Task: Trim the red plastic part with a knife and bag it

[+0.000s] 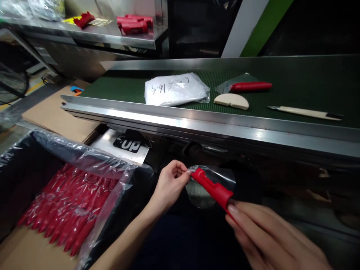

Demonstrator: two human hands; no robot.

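Between my hands, in front of the conveyor, is a red plastic part (212, 187), long and hollow with a cut-out side. My right hand (270, 232) grips its near end. My left hand (172, 183) pinches the edge of a clear plastic bag (201, 197) at the part's far end. The bag hangs around and below the part; how far the part is inside it I cannot tell. On the green belt lie another red part (250, 87) with a clear bag, a pale half-round block (232, 101) and a thin knife with a pale handle (306, 111).
A packet of bags (177, 90) with handwriting lies on the conveyor (112, 84), whose metal rail (174, 118) crosses in front. At lower left, a lined box (36, 140) holds several bagged red parts (75, 202). More red parts (135, 24) lie on the metal shelf (112, 37).
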